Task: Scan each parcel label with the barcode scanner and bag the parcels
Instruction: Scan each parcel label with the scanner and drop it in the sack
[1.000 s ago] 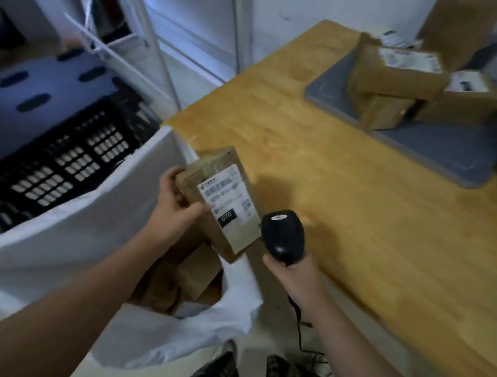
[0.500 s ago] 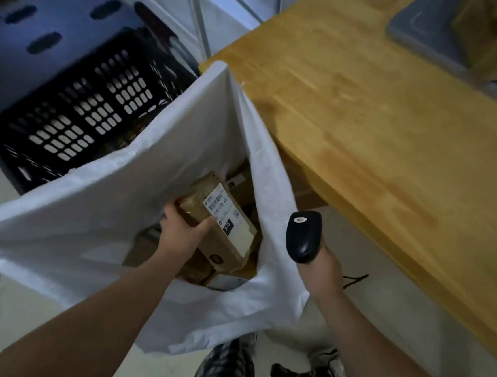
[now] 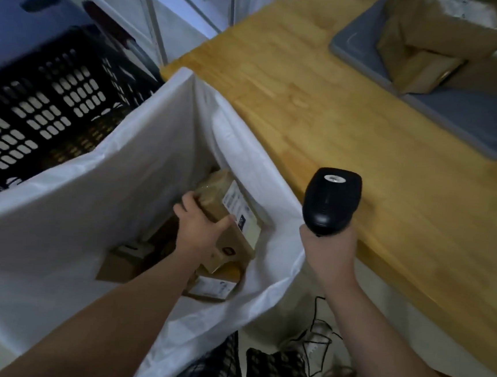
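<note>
My left hand [image 3: 200, 224] grips a brown cardboard parcel [image 3: 232, 217] with a white label, inside the mouth of a large white bag [image 3: 89, 204]. Several other brown parcels [image 3: 212, 284] lie beneath it in the bag. To the right, my right hand [image 3: 327, 249] holds a black barcode scanner [image 3: 330, 201] upright beside the bag, over the front edge of the wooden table [image 3: 352, 122]. More brown parcels [image 3: 428, 38] are stacked on a grey mat [image 3: 472, 117] at the table's far right.
A black perforated crate [image 3: 38, 103] stands on the floor left of the bag, with white shelf legs [image 3: 153, 20] behind it. The scanner's black cable [image 3: 316, 329] trails down to the floor near my legs.
My left hand has carried the labelled parcel from above the table edge down into the bag. My right hand with the scanner has stayed beside the bag, rising a little.
</note>
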`<state>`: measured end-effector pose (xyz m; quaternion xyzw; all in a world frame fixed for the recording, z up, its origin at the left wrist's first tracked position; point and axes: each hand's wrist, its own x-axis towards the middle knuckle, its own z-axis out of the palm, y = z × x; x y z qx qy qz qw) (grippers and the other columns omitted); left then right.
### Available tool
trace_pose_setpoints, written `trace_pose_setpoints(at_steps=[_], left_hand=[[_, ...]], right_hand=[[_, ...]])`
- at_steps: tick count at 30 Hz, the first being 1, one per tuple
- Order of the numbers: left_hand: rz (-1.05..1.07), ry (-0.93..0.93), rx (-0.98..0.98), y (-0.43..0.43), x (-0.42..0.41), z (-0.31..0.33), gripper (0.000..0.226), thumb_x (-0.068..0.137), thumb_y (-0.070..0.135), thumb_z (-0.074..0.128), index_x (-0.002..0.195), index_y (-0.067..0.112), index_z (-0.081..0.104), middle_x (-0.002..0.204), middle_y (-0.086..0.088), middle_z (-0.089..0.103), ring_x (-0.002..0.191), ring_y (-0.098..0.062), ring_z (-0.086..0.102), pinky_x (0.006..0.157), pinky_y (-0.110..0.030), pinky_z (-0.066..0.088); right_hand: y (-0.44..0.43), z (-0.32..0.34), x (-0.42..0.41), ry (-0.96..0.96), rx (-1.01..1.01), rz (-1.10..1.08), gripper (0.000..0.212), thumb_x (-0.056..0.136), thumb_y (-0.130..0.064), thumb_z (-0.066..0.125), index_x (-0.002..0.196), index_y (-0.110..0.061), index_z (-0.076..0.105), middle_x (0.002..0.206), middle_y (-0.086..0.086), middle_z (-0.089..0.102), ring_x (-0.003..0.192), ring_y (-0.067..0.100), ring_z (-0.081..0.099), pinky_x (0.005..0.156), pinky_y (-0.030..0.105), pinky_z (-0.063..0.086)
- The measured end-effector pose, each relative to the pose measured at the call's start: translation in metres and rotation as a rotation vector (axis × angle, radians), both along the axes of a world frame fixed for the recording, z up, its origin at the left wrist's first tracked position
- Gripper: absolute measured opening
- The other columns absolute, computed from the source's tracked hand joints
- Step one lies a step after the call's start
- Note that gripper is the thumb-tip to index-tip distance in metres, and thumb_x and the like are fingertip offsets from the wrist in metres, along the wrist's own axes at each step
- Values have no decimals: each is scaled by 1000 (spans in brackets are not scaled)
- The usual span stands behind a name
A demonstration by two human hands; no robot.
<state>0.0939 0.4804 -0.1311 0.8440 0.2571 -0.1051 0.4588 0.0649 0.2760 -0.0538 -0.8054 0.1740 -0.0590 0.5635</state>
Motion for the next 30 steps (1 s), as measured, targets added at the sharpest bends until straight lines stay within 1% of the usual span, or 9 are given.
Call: trace_pose_setpoints(at_steps=[3, 6, 9, 12, 17, 20, 24, 27, 30], left_hand=[[-65, -74, 50, -17, 0, -14, 73, 78, 37, 77, 131, 17, 32, 135, -10, 26, 99, -21, 49, 81, -29, 44], [-387, 51, 230, -22, 5, -41, 38, 96, 37, 53, 130, 23, 43, 132, -8, 35, 108, -25, 53, 89, -33, 48], [-715, 384, 534, -17, 17, -64, 40, 99, 31, 44, 138, 21, 41, 141, -5, 29, 123, -30, 37, 98, -43, 41], [-823, 450, 597, -10, 28, -64, 42, 98, 25, 42, 140, 18, 41, 140, -8, 34, 125, -32, 36, 101, -45, 38], [-800, 285, 578, 1, 31, -39, 41, 97, 25, 42, 135, 12, 42, 132, -13, 44, 118, -32, 43, 98, -43, 43], [-741, 103, 531, 5, 29, -12, 30, 98, 26, 43, 123, 13, 53, 125, -8, 50, 112, -27, 48, 94, -39, 44], [-742, -208, 495, -4, 31, 41, 30, 99, 28, 45, 124, 17, 57, 124, -4, 54, 111, -23, 49, 89, -34, 45], [-794, -353, 494, -26, 43, 80, 34, 99, 27, 45, 130, 15, 55, 129, -5, 54, 115, -24, 49, 90, -34, 44], [-874, -433, 502, -60, 61, 110, 36, 99, 28, 45, 132, 14, 53, 131, -7, 53, 119, -25, 46, 94, -36, 42]], right_hand=[[1, 5, 3, -38, -21, -41, 46, 74, 13, 66, 61, -23, 41, 52, -11, 42, 47, -2, 48, 45, 8, 34], [0, 5, 8, -54, -59, -38, 48, 74, 13, 66, 61, -24, 38, 54, -9, 39, 47, -2, 47, 45, 8, 34], [-3, 2, 14, -51, -85, -30, 49, 74, 11, 66, 61, -26, 37, 48, -13, 43, 47, -2, 47, 46, 8, 33], [-10, -2, 21, -24, -96, -28, 46, 76, 9, 64, 64, -26, 37, 44, -22, 48, 46, -2, 47, 44, 9, 32], [-17, -15, 28, 82, -169, -45, 48, 76, 7, 61, 67, -32, 34, 44, -16, 46, 44, 2, 44, 44, 11, 28], [-22, -21, 27, 215, -219, -43, 31, 78, 0, 63, 88, -22, 44, 60, -11, 46, 60, 12, 49, 52, 24, 32], [-29, -4, 26, 301, -229, -8, 33, 81, -8, 66, 104, -20, 46, 69, -9, 48, 73, 19, 51, 58, 27, 34], [-42, 14, 30, 322, -243, 13, 23, 83, -8, 64, 92, -18, 45, 64, -6, 47, 60, 13, 47, 49, 24, 29], [-60, 30, 37, 294, -243, 1, 35, 83, -6, 63, 70, -24, 36, 58, -5, 39, 52, 8, 39, 46, 21, 24]])
